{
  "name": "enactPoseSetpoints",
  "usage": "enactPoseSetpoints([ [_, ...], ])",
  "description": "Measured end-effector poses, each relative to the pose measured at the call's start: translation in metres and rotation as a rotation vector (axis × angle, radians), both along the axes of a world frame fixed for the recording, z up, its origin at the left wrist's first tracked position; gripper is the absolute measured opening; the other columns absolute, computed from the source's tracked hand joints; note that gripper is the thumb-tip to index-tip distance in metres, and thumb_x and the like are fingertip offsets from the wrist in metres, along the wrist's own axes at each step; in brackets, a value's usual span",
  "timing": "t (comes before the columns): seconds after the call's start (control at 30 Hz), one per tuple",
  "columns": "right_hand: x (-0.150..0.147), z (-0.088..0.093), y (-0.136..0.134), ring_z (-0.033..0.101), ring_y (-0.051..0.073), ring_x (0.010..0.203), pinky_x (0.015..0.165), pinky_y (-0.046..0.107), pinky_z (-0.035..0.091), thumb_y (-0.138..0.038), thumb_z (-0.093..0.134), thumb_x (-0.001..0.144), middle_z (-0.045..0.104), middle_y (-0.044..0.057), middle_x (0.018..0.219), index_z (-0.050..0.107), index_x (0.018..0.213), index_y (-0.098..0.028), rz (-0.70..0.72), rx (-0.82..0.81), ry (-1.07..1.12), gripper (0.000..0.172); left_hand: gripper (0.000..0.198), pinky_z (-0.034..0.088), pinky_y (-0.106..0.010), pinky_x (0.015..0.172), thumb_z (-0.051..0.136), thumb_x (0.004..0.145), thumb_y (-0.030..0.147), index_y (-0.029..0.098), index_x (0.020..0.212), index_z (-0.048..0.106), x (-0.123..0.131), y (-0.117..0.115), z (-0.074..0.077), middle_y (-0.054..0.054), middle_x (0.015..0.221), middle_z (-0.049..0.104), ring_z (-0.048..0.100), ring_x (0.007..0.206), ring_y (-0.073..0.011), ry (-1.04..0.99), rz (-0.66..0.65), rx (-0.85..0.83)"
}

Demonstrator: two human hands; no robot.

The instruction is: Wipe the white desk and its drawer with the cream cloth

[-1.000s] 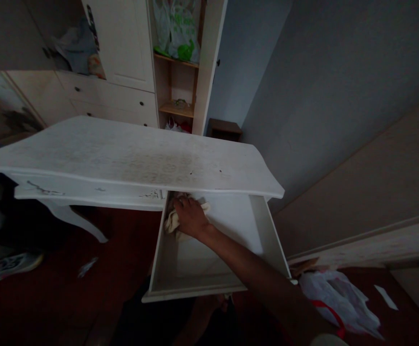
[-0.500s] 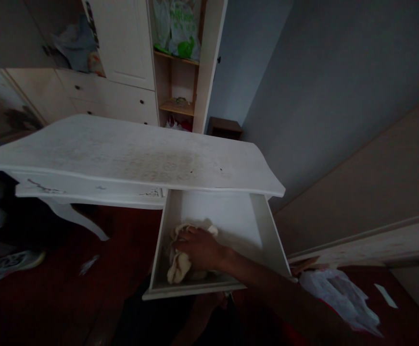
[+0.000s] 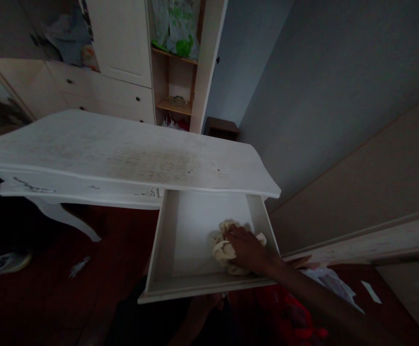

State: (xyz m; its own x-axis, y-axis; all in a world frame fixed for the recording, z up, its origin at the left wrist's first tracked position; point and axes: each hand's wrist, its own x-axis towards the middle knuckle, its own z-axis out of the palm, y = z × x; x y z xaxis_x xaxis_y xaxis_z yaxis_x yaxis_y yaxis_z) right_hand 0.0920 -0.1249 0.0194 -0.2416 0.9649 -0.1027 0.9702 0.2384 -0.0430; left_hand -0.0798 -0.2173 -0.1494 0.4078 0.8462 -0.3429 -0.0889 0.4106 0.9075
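My right hand [image 3: 247, 250] is closed around a crumpled cream cloth [image 3: 225, 251] and presses it against the floor of a pulled-out white drawer [image 3: 191, 240]. The cloth bunches out on both sides of the fingers, towards the drawer's right wall. Below the drawer's front edge, my left hand [image 3: 211, 302] shows only in part, close to the drawer front. Its fingers are dark and mostly hidden, so what they touch is unclear. The drawer belongs to a white desk [image 3: 97, 139] whose top carries grey-brown smudges.
Behind the desk stands a white wardrobe [image 3: 122, 43] with open shelves holding plastic bags [image 3: 180, 29]. A clear plastic bag [image 3: 334, 283] and a red item [image 3: 288, 312] lie on the floor at right. A shoe [image 3: 3, 266] is at far left.
My right hand has carried the cloth from the drawer's left side across to its right side. The left hand stays below the drawer front. The view has shifted slightly.
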Motion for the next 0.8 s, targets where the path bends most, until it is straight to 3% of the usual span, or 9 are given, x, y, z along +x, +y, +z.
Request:
enactPoseSetpoints([
  [0.1,0.008,-0.001,0.0,0.039,0.039,0.136,0.105,0.05,0.042,-0.036,0.079,0.068,0.04,0.021,0.15,0.048,0.141,-0.014,-0.124,-0.083,-0.156,0.082,0.073,0.051,-0.038,0.067,0.056,0.051,0.091,0.019,0.054,0.062,0.002,0.0,-0.002,-0.007,0.056,0.065,0.063,0.059,-0.0227,-0.007,0.022,-0.023],
  [0.27,0.015,-0.005,0.024,0.029,0.037,0.143,0.105,0.046,0.043,-0.027,0.07,0.078,0.026,0.024,0.157,0.036,0.145,-0.004,-0.309,-0.029,-0.185,0.079,0.073,0.05,-0.037,0.062,0.059,0.048,0.09,0.018,0.058,0.064,0.01,-0.001,-0.011,-0.006,0.055,0.065,0.06,0.055,-0.0212,0.003,0.06,-0.069],
  [0.37,0.019,-0.006,0.046,0.033,0.034,0.142,0.106,0.042,0.042,-0.026,0.069,0.079,0.031,0.025,0.155,0.035,0.144,-0.004,-0.343,0.064,-0.154,0.076,0.073,0.049,-0.037,0.062,0.059,0.048,0.09,0.018,0.055,0.063,0.008,-0.001,-0.006,-0.005,0.052,0.063,0.059,0.053,-0.0204,0.03,0.032,-0.087],
  [0.47,0.019,-0.002,0.072,0.042,0.033,0.136,0.105,0.039,0.041,-0.025,0.068,0.081,0.043,0.028,0.145,0.041,0.138,-0.003,-0.381,0.126,-0.09,0.068,0.072,0.049,-0.037,0.069,0.056,0.057,0.088,0.017,0.062,0.066,0.0,-0.002,0.009,-0.007,0.061,0.067,0.062,0.06,-0.0211,-0.048,0.041,-0.031],
  [0.57,0.015,0.003,0.095,0.055,0.032,0.123,0.095,0.037,0.047,-0.028,0.064,0.085,0.057,0.026,0.129,0.049,0.129,-0.004,-0.451,0.148,-0.018,0.053,0.069,0.05,-0.037,0.07,0.059,0.061,0.084,0.016,0.067,0.067,-0.005,-0.003,0.019,-0.008,0.066,0.069,0.063,0.064,-0.0213,-0.099,0.047,-0.014],
  [0.67,0.009,0.007,0.111,0.065,0.034,0.106,0.082,0.039,0.052,-0.035,0.061,0.087,0.061,0.027,0.12,0.052,0.125,-0.005,-0.522,0.13,0.004,0.049,0.07,0.05,-0.037,0.07,0.059,0.06,0.084,0.016,0.067,0.068,-0.003,-0.002,0.017,-0.008,0.065,0.069,0.063,0.063,-0.0215,-0.07,0.034,-0.013],
  [0.8,-0.001,0.009,0.116,0.067,0.033,0.1,0.079,0.042,0.053,-0.036,0.059,0.086,0.062,0.026,0.119,0.052,0.126,-0.009,-0.544,0.119,0.011,0.049,0.072,0.05,-0.038,0.069,0.06,0.054,0.087,0.016,0.061,0.066,0.0,-0.001,0.003,-0.007,0.061,0.067,0.062,0.06,-0.0215,-0.02,0.022,-0.042],
])
